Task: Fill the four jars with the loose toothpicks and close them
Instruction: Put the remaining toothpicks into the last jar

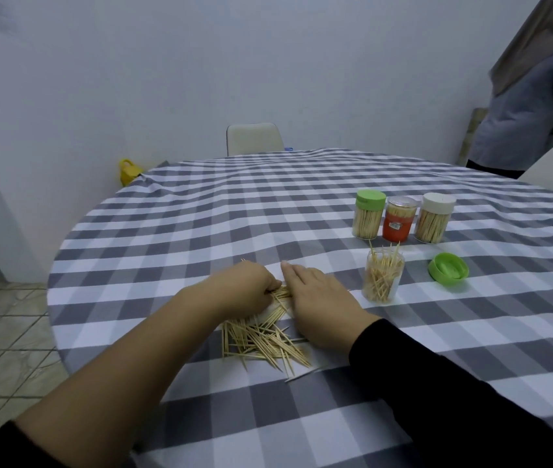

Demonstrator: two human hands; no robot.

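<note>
A heap of loose toothpicks (261, 342) lies on the checked tablecloth in front of me. My left hand (244, 288) is curled over the heap's far end, its fingers closed on a small bunch of toothpicks. My right hand (315, 305) lies flat, palm down, against the heap's right side. To the right stands an open clear jar (382, 278), partly filled, toothpicks sticking out of its top. Its green lid (448, 268) lies upside down further right. Behind them stand three closed, filled jars: green-lidded (369, 214), orange with a clear lid (400, 219), white-lidded (434, 217).
The round table (200, 211) has a grey and white checked cloth; its edge curves close on my left. A white chair (254, 138) stands at the far side. A person (535, 96) stands at the back right. A yellow object (128, 172) sits on the floor by the wall.
</note>
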